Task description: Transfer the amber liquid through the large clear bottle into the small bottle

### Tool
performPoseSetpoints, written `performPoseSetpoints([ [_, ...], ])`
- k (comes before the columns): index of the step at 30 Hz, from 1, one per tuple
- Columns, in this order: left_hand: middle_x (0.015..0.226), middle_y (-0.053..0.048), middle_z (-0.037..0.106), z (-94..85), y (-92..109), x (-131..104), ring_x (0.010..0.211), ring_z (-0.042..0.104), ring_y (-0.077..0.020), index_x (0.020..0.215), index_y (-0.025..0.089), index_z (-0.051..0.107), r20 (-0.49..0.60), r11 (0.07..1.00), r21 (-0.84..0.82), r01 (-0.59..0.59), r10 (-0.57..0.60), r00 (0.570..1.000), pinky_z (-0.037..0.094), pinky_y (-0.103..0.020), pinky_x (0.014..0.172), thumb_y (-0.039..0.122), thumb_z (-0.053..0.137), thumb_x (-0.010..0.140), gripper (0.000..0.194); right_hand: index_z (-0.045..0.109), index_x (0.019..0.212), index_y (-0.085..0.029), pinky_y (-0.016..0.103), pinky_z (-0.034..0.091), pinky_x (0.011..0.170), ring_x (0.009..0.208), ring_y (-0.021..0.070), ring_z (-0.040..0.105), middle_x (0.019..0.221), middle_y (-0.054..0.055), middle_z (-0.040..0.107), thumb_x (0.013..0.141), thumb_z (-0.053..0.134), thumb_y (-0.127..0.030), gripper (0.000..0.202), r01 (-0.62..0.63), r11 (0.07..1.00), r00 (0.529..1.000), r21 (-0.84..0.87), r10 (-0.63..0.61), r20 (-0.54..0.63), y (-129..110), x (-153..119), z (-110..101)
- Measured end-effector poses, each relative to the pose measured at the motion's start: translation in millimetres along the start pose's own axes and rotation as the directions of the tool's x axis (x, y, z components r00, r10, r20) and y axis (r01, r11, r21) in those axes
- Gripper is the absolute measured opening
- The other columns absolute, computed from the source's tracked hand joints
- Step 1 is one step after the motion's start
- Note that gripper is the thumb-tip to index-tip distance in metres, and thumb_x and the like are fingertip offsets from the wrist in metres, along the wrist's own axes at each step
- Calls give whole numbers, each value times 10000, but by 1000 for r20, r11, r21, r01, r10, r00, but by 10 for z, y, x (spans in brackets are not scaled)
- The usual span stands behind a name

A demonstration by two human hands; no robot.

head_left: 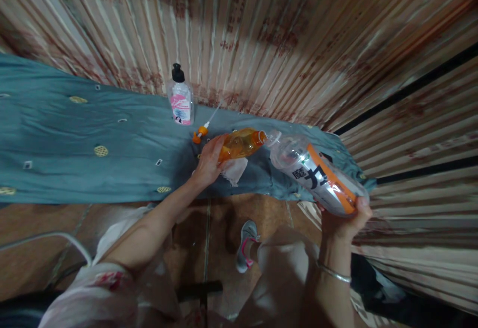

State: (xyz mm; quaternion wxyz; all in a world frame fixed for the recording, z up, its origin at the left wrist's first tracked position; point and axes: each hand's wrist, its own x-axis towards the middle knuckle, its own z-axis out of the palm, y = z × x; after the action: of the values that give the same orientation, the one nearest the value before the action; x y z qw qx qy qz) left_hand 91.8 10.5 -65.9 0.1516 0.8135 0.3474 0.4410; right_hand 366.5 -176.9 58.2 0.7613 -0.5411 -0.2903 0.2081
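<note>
My left hand (209, 164) is wrapped round an orange see-through bottle (241, 146), tilted with its open mouth to the right. My right hand (345, 218) grips the base of a large clear bottle (317, 173) with an orange and silver label. The large bottle's neck points left, its mouth meeting or nearly touching the orange bottle's mouth. Any liquid passing between them is too small to tell. Beside my left hand lies an orange pump top (200, 133) with a thin tube. A white tissue (235, 170) hangs or lies just below the orange bottle.
A clear bottle with a black cap and pink label (180, 101) stands at the back of the narrow table with a teal cloth (127, 139). Behind and to the right hang pleated curtains (231, 34). A small dark object (326, 158) lies behind the large bottle.
</note>
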Motion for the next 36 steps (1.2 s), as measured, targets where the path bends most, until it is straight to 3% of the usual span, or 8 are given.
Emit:
performPoseSetpoints([
  [10, 1509, -192, 500, 15, -9, -11, 1384, 506, -339, 1565, 212, 237, -5, 1000, 14, -11, 11, 1000, 433, -568, 1154, 386, 579, 940, 733, 694, 971, -160, 208, 261, 336, 510, 121, 494, 837, 68, 640, 674, 617, -592, 530, 25, 1000, 1000, 10, -25, 14, -21, -15, 21],
  [17, 1510, -203, 497, 9, 9, -10, 1389, 501, -350, 1563, 202, 244, 4, 1000, 2, 5, -5, 1000, 423, -577, 1160, 433, 587, 938, 750, 673, 898, -178, 211, 281, 315, 527, 143, 509, 756, 39, 598, 669, 606, -567, 457, 24, 1000, 1000, 11, -24, 11, -36, -16, 43],
  [25, 1496, -200, 504, 30, 7, -22, 1386, 500, -348, 1562, 204, 266, 4, 1000, 1, 28, -28, 1000, 421, -580, 1159, 397, 572, 940, 720, 683, 917, -177, 207, 289, 319, 534, 147, 529, 811, 55, 634, 670, 605, -560, 462, 18, 1000, 999, 8, -18, 27, -39, -12, 41],
  [36, 1480, -200, 516, 67, 43, -40, 1368, 511, -343, 1553, 192, 304, -35, 999, 1, 35, -35, 999, 429, -563, 1148, 416, 546, 957, 681, 680, 865, -192, 230, 334, 334, 522, 151, 519, 732, 15, 606, 655, 620, -531, 404, 22, 1000, 999, 4, -22, -28, -3, 16, -39],
])
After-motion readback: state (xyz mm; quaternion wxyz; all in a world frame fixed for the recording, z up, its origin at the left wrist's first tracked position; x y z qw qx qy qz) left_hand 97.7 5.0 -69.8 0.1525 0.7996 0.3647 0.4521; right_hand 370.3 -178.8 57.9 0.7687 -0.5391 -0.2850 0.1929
